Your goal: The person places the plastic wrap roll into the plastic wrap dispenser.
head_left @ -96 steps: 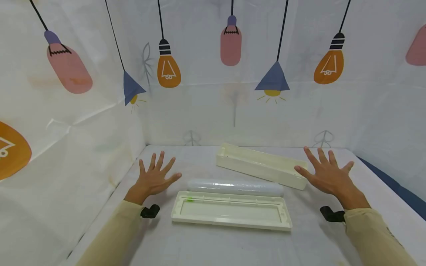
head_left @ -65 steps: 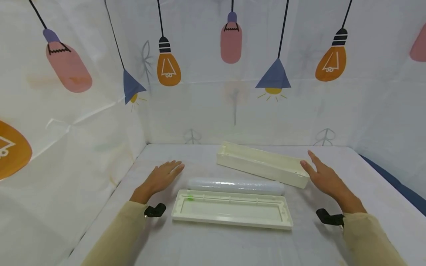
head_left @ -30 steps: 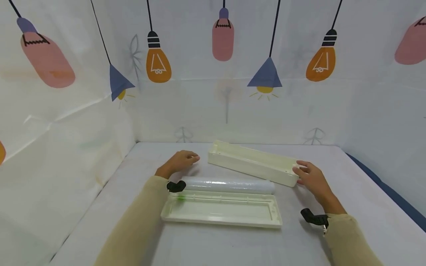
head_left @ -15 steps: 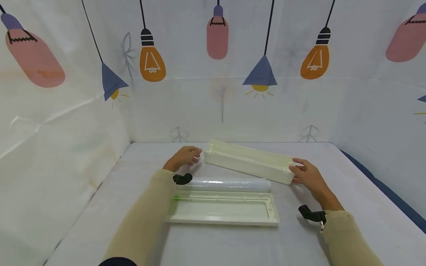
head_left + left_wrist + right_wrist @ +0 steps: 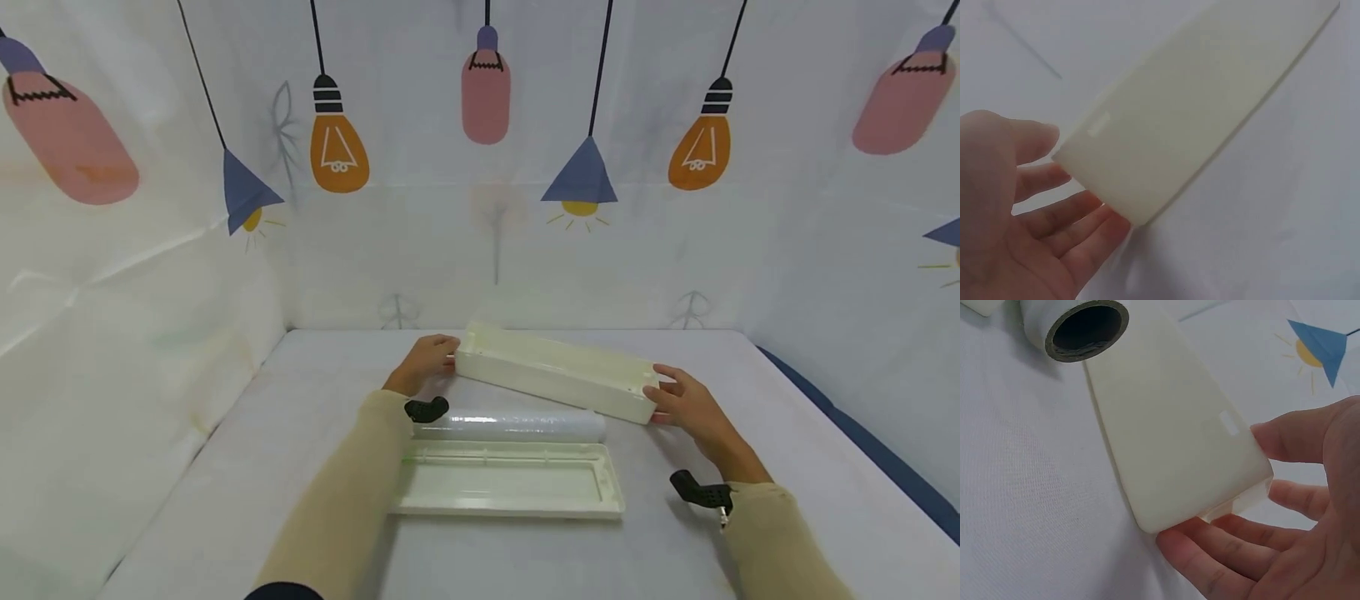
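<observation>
A long cream plastic box (image 5: pixel 551 385), hollow at the top, lies slanted at the back of the table. My left hand (image 5: pixel 423 364) is at its left end; in the left wrist view, thumb and fingertips meet that end's edges. On the right end, my right hand (image 5: pixel 693 414) grips with the thumb on the near side and fingers round the end. In front of the box is a clear, shiny roll of plastic wrap (image 5: pixel 517 426), its hollow core visible in the right wrist view. Nearest me lies a shallow cream lid (image 5: pixel 510 483), its left part hidden by my left sleeve.
A white cloth covers the table (image 5: pixel 517 558). White sheets printed with lamps and bulbs hang as a back wall (image 5: pixel 420 242) and side walls. Dark blue fabric (image 5: pixel 862 429) shows past the table's right edge.
My spread hands have moved inward to the box, the right reaching its end first and the left arriving now. The head view has turned slightly right. Roll and lid stay put.
</observation>
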Available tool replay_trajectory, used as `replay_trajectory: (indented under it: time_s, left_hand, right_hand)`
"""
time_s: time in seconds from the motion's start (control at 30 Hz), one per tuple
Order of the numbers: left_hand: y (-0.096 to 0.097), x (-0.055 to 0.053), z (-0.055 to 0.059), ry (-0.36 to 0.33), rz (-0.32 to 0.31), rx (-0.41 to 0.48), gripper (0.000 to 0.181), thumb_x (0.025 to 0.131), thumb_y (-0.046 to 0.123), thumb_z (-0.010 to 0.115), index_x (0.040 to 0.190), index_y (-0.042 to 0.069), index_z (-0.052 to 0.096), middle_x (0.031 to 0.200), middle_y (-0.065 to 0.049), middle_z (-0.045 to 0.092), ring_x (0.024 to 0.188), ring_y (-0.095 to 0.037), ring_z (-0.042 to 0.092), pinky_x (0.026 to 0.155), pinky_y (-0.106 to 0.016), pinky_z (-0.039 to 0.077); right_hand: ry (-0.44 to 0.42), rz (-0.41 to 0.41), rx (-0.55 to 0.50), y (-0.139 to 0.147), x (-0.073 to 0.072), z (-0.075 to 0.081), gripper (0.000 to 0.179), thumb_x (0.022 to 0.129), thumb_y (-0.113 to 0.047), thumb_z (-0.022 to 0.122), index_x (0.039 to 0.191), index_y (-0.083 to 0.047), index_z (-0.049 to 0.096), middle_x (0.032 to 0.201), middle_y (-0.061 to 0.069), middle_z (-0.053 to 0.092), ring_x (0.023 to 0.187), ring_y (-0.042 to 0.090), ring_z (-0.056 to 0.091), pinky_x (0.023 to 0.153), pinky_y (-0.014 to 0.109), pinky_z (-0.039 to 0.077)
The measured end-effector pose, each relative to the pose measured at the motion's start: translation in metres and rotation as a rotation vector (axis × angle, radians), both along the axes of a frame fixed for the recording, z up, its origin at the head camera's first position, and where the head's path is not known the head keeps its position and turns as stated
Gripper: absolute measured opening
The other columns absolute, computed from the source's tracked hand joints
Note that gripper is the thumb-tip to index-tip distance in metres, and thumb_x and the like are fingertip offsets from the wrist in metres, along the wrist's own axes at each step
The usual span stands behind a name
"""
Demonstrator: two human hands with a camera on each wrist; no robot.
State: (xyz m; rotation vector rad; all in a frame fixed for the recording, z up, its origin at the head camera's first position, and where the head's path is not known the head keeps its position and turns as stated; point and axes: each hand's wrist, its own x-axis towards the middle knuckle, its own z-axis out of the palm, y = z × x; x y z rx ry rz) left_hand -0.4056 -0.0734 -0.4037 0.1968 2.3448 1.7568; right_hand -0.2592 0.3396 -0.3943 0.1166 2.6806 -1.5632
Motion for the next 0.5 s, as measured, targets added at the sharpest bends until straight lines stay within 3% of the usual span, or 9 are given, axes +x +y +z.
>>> replay_trajectory:
  time_s: [0.17,0.33,0.5]
  left_hand:
    - [0.003,0.003,0.000,0.050,0.021,-0.021,0.046,0.104,0.024,0.055,0.143,-0.001,0.053,0.139,-0.018,0.058,0.115,-0.029,0.063,0.098,-0.038,0.051]
    - [0.009,0.001,0.002,0.042,0.011,0.001,0.047,0.103,0.019,0.055,0.144,-0.004,0.051,0.138,-0.021,0.058,0.112,-0.028,0.063,0.095,-0.036,0.053]
    - [0.011,-0.002,0.006,0.020,0.016,-0.044,0.047,0.103,0.018,0.055,0.144,-0.004,0.050,0.139,-0.021,0.056,0.110,-0.030,0.064,0.095,-0.039,0.053]
  right_hand:
    - [0.034,0.029,-0.029,-0.003,-0.001,-0.002,0.081,0.103,-0.034,0.059,0.158,0.003,0.013,0.151,0.038,0.029,0.124,0.044,0.053,0.091,0.041,0.056]
    - [0.034,0.034,-0.056,0.000,0.002,-0.001,0.084,0.101,-0.030,0.064,0.158,0.003,0.012,0.151,0.038,0.029,0.122,0.041,0.055,0.089,0.038,0.057]
    - [0.015,0.048,-0.061,0.002,0.005,0.000,0.090,0.098,-0.029,0.068,0.159,0.003,0.010,0.152,0.039,0.026,0.125,0.044,0.053,0.090,0.038,0.056]
